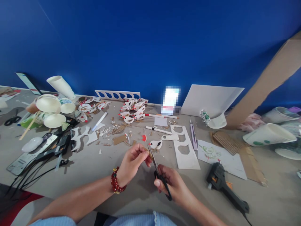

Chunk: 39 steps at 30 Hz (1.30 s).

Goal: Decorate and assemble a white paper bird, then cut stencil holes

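My left hand (133, 161), with a red bead bracelet at the wrist, pinches a small brown piece of cardboard (148, 151) between thumb and fingers. In my right hand (172, 182) is a pair of scissors (164, 183) with black handles. Its blades point up and away, right beside the cardboard piece; whether they touch it I cannot tell. Just beyond the blade tips lies a white paper bird (155, 144) with a red beak and a dark wing. A red paper scrap (144, 138) sits to its left.
Several paper birds (131, 110) stand grouped at the back. A cut-out white board (185, 157), a purple craft knife (193, 136) and a sketch sheet (211, 153) lie right of my hands. Nearer stands a black glue gun (218, 179). Cables (35, 169) and paper cups (48, 103) crowd the left.
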Tool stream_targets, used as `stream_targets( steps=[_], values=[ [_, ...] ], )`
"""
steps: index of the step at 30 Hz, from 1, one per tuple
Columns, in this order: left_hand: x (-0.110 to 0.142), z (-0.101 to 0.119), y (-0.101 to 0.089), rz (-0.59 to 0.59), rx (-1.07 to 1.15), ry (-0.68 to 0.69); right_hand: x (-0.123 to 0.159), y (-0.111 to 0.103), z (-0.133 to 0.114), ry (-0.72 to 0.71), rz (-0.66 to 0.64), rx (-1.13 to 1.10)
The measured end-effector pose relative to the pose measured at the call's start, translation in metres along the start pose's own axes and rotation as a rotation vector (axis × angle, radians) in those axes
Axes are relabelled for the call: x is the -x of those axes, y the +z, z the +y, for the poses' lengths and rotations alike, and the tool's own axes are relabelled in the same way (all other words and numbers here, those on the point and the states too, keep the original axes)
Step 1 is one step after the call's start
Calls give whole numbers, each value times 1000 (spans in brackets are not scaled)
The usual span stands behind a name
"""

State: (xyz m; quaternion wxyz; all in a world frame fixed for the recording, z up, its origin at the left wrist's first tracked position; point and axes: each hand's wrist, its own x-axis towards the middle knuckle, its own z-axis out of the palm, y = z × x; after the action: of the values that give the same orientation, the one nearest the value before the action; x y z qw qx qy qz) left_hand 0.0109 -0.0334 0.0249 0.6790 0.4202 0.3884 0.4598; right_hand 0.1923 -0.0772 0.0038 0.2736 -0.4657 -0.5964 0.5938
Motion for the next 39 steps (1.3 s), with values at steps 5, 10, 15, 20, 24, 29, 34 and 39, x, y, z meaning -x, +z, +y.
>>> stream_targets(
  steps=[5, 10, 15, 20, 24, 29, 34, 39],
  values=[
    [1, 0, 0, -21, 2, 15, 0, 2, 0, -27, 24, 65],
    [2, 0, -1, -32, -10, 17, 1, 1, -3, -33, 34, 89],
    [2, 3, 0, -48, -36, 0, 0, -1, -2, -7, 4, 68],
    [1, 4, 2, -49, -51, -13, 0, -1, 0, -26, 2, 95],
    [2, 4, 1, -53, -50, -19, 0, -1, 3, -65, 29, 148],
    [2, 3, 0, -61, -55, -25, 0, -1, 1, -60, 33, 158],
    [3, 4, 2, -63, -78, -37, 0, -1, -4, -24, -13, 88],
    [4, 7, 5, -59, -92, -44, 1, -2, -1, -6, -40, 57]
  ],
)
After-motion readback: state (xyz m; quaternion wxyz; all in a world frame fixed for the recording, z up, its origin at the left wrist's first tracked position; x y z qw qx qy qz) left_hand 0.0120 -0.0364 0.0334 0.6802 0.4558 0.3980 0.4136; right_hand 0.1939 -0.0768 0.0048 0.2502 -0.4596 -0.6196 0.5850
